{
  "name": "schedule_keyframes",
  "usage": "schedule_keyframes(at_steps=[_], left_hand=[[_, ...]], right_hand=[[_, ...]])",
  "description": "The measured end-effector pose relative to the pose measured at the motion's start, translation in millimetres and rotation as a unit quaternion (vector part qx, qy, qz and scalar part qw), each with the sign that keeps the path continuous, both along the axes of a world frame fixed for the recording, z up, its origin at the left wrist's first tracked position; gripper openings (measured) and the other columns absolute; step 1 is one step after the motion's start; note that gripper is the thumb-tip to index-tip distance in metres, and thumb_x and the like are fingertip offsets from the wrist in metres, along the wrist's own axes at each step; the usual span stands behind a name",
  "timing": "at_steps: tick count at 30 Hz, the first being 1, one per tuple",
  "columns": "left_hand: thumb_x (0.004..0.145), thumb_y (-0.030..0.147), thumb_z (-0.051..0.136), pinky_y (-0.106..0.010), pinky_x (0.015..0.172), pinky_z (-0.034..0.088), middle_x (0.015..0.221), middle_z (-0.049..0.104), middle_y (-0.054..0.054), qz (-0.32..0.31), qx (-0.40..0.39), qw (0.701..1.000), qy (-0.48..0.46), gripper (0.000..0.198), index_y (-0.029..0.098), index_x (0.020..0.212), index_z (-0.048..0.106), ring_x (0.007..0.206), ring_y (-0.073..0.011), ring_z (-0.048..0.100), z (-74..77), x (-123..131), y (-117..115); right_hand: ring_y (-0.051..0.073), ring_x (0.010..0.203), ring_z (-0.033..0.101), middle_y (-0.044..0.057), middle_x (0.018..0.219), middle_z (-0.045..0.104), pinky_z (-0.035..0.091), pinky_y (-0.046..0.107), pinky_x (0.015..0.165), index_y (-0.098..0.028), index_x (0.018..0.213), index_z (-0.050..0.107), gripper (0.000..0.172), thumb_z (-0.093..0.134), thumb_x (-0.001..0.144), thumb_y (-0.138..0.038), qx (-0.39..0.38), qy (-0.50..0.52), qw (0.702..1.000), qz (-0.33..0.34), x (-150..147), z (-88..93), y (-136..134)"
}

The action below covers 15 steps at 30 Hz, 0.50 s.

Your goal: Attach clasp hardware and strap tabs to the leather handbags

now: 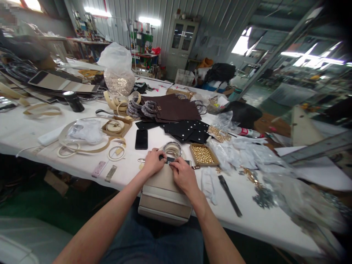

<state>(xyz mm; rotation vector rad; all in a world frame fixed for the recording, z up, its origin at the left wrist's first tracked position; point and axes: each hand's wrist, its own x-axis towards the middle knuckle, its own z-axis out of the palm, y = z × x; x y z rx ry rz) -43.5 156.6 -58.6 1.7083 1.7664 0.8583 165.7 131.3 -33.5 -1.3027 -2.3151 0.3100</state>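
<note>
A beige leather bag [164, 200] lies at the near edge of the white table [33, 135], hanging partly over my lap. My left hand [153, 162] is closed on the bag's top edge, gripping a small dark tool whose metal tip pokes out to the left. My right hand [183, 175] rests on the bag's top, fingers pinched at a small dark fitting beside the left hand. A roll of tape or strap [172, 149] sits just behind both hands.
A tray of gold rivets [203, 155] is to the right, a black phone [141, 139] to the left. A black flat tool [230, 195] lies at the right. Dark leather pieces [176, 110], beige straps [82, 146], and plastic bags [247, 150] crowd the table.
</note>
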Motion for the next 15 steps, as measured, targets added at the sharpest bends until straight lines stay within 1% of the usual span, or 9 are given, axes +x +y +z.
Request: schedule_keyframes(at_steps=[4,7,10,12,15], left_hand=[[0.080,0.032,0.090,-0.044,0.117,0.050,0.129,0.069,-0.008,-0.024,-0.015,1.000,-0.007,0.024,0.032,0.104,0.087,0.123,-0.0312,0.065,3.4,-4.4,4.8],[0.076,0.039,0.094,-0.043,0.113,0.052,0.123,0.069,-0.009,-0.014,-0.021,1.000,0.009,0.026,0.029,0.099,0.085,0.121,-0.0326,0.065,9.5,-2.8,6.7],[0.076,0.043,0.095,-0.043,0.109,0.053,0.125,0.067,-0.011,0.001,-0.045,0.999,0.030,0.029,0.027,0.096,0.082,0.122,-0.0348,0.063,17.2,1.7,6.5],[0.077,0.043,0.094,-0.043,0.107,0.053,0.127,0.066,-0.011,-0.005,-0.061,0.997,0.038,0.028,0.027,0.096,0.080,0.123,-0.0361,0.062,20.8,4.5,6.2],[0.079,0.043,0.092,-0.045,0.103,0.054,0.129,0.063,-0.013,-0.008,-0.066,0.996,0.054,0.034,0.027,0.106,0.077,0.124,-0.0395,0.061,22.4,7.8,7.2]], right_hand=[[0.025,0.105,0.069,0.008,0.119,0.071,0.056,0.036,0.093,-0.027,0.113,0.082,0.029,0.053,0.113,-0.020,0.004,0.009,1.000,-0.015,-4.1,-1.4,-2.4],[0.025,0.104,0.069,0.008,0.118,0.070,0.056,0.036,0.091,-0.028,0.113,0.083,0.029,0.055,0.113,-0.021,0.006,0.011,1.000,-0.018,-4.6,-1.8,-4.5],[0.025,0.104,0.068,0.008,0.119,0.068,0.056,0.036,0.092,-0.029,0.114,0.083,0.029,0.055,0.113,-0.020,0.004,0.017,1.000,-0.019,-2.5,-3.8,-6.6],[0.024,0.104,0.068,0.008,0.120,0.068,0.056,0.036,0.094,-0.028,0.114,0.082,0.028,0.055,0.112,-0.020,0.000,0.028,0.999,-0.022,-2.2,-5.7,-7.7],[0.025,0.107,0.069,0.008,0.122,0.069,0.056,0.036,0.097,-0.028,0.112,0.082,0.027,0.056,0.112,-0.020,-0.013,0.058,0.998,-0.029,-4.9,-5.8,-7.5]])
